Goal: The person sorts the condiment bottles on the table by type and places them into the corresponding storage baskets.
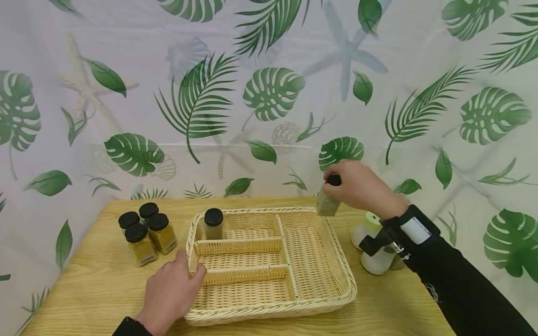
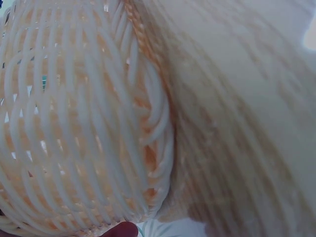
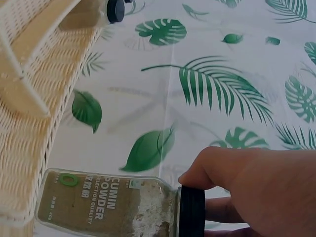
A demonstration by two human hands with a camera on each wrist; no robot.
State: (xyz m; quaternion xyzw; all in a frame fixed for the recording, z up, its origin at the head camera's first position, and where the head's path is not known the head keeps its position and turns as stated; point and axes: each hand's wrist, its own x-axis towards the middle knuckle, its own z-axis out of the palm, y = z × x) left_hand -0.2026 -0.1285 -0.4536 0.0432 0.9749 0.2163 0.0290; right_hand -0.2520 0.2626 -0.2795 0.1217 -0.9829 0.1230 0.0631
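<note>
A cumin powder jar [image 3: 103,202] with a black lid is held by my right hand [image 1: 361,186], which pinches the lid between thumb and fingers. In the head view the jar [image 1: 328,204] is upright, at the back right corner of a wicker basket [image 1: 271,311]. My left hand [image 1: 170,289] grips the basket's left rim, thumb over the edge; in the left wrist view the basket weave [image 2: 74,123] fills much of the picture. Another black-lidded jar [image 1: 214,228] stands in the basket's back left compartment.
Several black-lidded spice jars [image 1: 143,245] stand grouped on the wooden table [image 1: 92,275], left of the basket. To its right are white containers [image 1: 377,262], one with a light green lid [image 1: 372,220], partly hidden by my right wrist. A leaf-patterned cloth [image 1: 269,135] hangs behind.
</note>
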